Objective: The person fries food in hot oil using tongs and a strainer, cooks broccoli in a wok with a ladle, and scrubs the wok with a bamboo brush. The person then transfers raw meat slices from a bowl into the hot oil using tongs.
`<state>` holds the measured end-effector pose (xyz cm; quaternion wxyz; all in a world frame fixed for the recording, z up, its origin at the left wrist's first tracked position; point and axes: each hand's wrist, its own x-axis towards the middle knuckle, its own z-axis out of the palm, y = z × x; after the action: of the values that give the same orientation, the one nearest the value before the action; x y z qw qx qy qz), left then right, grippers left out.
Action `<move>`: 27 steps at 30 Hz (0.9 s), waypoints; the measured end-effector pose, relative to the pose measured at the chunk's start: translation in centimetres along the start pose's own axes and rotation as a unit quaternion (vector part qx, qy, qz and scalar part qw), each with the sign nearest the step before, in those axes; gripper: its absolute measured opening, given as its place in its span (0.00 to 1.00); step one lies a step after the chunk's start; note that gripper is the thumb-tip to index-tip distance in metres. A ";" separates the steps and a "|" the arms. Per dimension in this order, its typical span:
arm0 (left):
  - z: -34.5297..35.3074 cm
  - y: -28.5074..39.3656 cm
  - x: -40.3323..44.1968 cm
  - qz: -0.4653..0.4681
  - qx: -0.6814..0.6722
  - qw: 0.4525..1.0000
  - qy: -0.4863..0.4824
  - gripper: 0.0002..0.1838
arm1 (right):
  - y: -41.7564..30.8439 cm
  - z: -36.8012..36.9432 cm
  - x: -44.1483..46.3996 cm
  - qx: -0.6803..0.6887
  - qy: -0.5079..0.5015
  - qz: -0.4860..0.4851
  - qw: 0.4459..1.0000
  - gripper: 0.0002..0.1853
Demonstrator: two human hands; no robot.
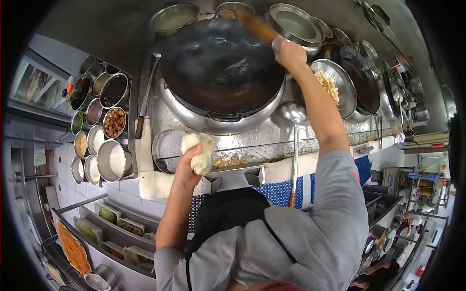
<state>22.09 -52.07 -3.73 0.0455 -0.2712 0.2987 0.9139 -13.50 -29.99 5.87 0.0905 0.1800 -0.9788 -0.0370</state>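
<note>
My left hand [188, 162] is closed round a bunched whitish cloth [200, 153], held near the front edge of the stove. My right hand [291, 54] reaches over the far right rim of a large black wok [218, 87]. It grips what looks like a brown wok brush [259, 29], smeared by motion, pointing up and left. The wok has a wet sheen inside, with haze over it, and sits on a round metal ring [194, 116]. A long-handled ladle [293, 114] lies to the right of the wok, its handle toward my body.
A perforated strainer [347, 99] holds pale strips at right. Metal basins [296, 24] stand behind the wok. Several seasoning pots [111, 160] and a long-handled tool [145, 97] are at left. Folded towels [155, 185] lie along the front edge. Another person [378, 271] is far right.
</note>
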 end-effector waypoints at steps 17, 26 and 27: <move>-9.4 0.1 -6.4 0.049 0.089 0.994 0.050 0.36 | -1.8 -0.8 -1.9 0.088 0.076 0.091 0.989 0.20; -11.9 -0.6 -9.3 0.020 0.091 0.995 0.030 0.38 | -0.8 -3.8 -5.6 0.035 -0.239 -0.136 0.961 0.30; -11.9 -0.6 -9.5 0.032 0.092 0.995 0.032 0.39 | 1.1 -3.6 -3.7 -0.073 -0.139 -0.031 0.987 0.26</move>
<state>35.90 -57.56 -7.09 0.0308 -0.2853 0.3913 0.8744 -9.77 -27.79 8.92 -0.0351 0.1960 -0.9705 -0.1356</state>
